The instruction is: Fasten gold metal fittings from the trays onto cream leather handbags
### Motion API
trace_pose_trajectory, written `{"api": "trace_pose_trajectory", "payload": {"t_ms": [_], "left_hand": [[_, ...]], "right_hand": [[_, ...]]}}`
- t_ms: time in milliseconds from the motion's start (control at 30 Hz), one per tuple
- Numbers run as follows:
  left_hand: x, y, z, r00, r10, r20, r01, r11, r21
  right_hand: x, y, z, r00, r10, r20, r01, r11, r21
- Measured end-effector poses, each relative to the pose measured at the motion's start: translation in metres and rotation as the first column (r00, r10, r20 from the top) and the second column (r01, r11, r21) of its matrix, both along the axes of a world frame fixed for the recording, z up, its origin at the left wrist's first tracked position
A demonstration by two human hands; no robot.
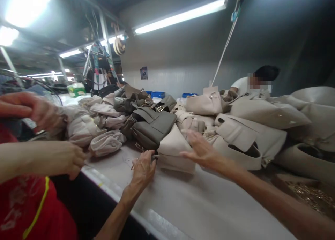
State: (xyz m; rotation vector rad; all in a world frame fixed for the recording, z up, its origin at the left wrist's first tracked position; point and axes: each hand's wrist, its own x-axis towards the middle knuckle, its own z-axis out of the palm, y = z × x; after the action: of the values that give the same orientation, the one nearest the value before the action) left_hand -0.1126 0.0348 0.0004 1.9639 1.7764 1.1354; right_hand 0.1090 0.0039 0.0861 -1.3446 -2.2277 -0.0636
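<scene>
A cream bag (175, 151) stands on the pale table (206, 201) at the centre. My right hand (202, 149) is at its right side, fingers spread, palm toward the bag; whether it touches is unclear. Just left of the same bag, my left hand (143, 165) rests near the table top with its fingers bent, by the lower edge of a dark grey bag (154, 125). Something small and dark shows at its fingertips, too small to make out. Behind these two bags lies a heap of beige bags (238, 135).
At the left, a person in a red top (36, 205) has both hands near pinkish bags (107, 142). Another person (261, 80) is behind the heap at the right. A box of small metal parts (306, 194) sits at the right. Blue bins (157, 94) stand behind.
</scene>
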Motion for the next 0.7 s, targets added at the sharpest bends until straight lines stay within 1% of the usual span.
{"api": "trace_pose_trajectory", "payload": {"t_ms": [67, 100, 167, 233, 300, 367, 467, 500, 567, 633, 700], "left_hand": [[0.000, -0.001, 0.004, 0.996, -0.032, -0.083, 0.031, 0.999, -0.010], [0.001, -0.002, 0.005, 0.992, -0.052, -0.112, 0.050, 0.999, -0.017], [0.002, -0.003, 0.007, 0.985, -0.098, -0.143, 0.095, 0.995, -0.028], [0.001, -0.004, 0.007, 0.977, -0.156, -0.144, 0.153, 0.988, -0.033], [0.000, -0.004, 0.007, 0.964, -0.233, -0.132, 0.228, 0.972, -0.050], [-0.003, -0.001, 0.008, 0.941, -0.315, -0.127, 0.307, 0.949, -0.078], [-0.007, 0.010, 0.014, 0.905, -0.391, -0.170, 0.383, 0.920, -0.077], [-0.007, 0.014, 0.017, 0.899, -0.391, -0.197, 0.389, 0.920, -0.052], [-0.004, 0.023, 0.027, 0.905, -0.347, -0.248, 0.365, 0.930, 0.033], [0.003, 0.031, 0.039, 0.924, -0.268, -0.272, 0.314, 0.939, 0.142], [0.012, 0.040, 0.052, 0.934, -0.216, -0.284, 0.284, 0.932, 0.226]], "right_hand": [[-0.010, 0.038, -0.012, 0.999, -0.023, 0.024, 0.025, 0.998, -0.066], [-0.012, 0.049, -0.020, 0.998, -0.050, 0.032, 0.053, 0.995, -0.090], [-0.008, 0.059, -0.036, 0.996, -0.090, 0.029, 0.093, 0.988, -0.120], [0.004, 0.057, -0.047, 0.996, -0.089, 0.015, 0.090, 0.989, -0.116], [0.016, 0.051, -0.053, 0.997, -0.080, 0.016, 0.081, 0.994, -0.072], [0.020, 0.044, -0.054, 0.991, -0.120, 0.055, 0.121, 0.993, -0.013], [0.006, 0.036, -0.047, 0.959, -0.213, 0.185, 0.201, 0.976, 0.085], [-0.002, 0.035, -0.044, 0.947, -0.229, 0.227, 0.207, 0.971, 0.117], [-0.018, 0.035, -0.041, 0.932, -0.235, 0.276, 0.196, 0.967, 0.161], [-0.029, 0.037, -0.041, 0.932, -0.226, 0.285, 0.181, 0.968, 0.177], [-0.034, 0.041, -0.045, 0.934, -0.209, 0.290, 0.161, 0.970, 0.182]]}}
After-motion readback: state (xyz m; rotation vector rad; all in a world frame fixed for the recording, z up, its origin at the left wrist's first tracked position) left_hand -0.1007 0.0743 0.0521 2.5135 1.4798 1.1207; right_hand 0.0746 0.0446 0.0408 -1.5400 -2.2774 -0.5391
